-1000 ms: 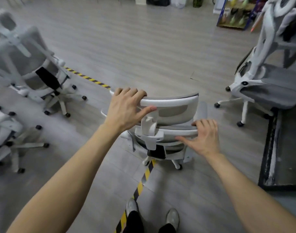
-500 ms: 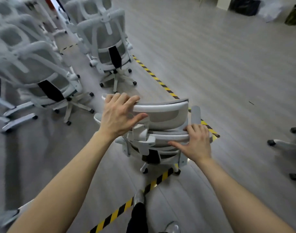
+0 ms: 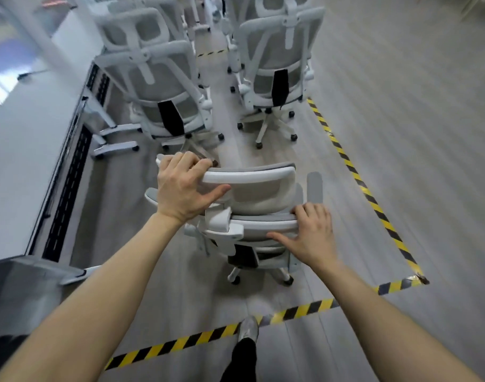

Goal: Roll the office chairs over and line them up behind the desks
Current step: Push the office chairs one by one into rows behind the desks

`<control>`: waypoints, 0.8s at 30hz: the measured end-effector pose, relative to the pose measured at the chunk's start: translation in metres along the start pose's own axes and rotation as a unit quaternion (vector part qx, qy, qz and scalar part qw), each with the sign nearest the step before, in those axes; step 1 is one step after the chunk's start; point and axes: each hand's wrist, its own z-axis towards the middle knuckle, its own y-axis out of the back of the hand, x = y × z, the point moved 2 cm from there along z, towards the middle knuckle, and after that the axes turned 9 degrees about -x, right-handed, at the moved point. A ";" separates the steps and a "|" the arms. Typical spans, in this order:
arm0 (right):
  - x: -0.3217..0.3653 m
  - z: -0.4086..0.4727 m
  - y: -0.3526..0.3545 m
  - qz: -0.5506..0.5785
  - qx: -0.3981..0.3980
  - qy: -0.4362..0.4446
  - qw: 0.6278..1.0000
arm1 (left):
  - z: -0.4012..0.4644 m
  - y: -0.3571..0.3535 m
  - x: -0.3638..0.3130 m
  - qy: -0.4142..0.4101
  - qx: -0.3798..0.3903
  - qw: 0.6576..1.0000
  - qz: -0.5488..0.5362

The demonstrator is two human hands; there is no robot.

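Chair (image 3: 259, 188) seat hidden beneath its backrest (image 3: 263, 230).

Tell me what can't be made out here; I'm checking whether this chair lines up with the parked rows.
- Head view: the seat and front casters of the grey mesh office chair held by the left hand and right hand are hidden by its own backrest.
- The white desk is cut off by the left edge; its top is washed out.
- The farther white-framed chairs are blurred and overlapping; their number can't be told.
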 end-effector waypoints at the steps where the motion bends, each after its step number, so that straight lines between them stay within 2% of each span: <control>1: 0.010 0.007 -0.007 0.001 0.003 0.009 1.000 | -0.002 0.000 0.014 0.006 -0.007 1.000 0.008; 12: 0.107 0.086 -0.088 0.023 0.026 0.068 0.997 | -0.007 0.002 0.149 0.048 -0.045 0.996 0.052; 24: 0.177 0.176 -0.165 0.022 0.065 0.101 0.992 | 0.014 -0.025 0.264 0.081 -0.037 0.993 0.071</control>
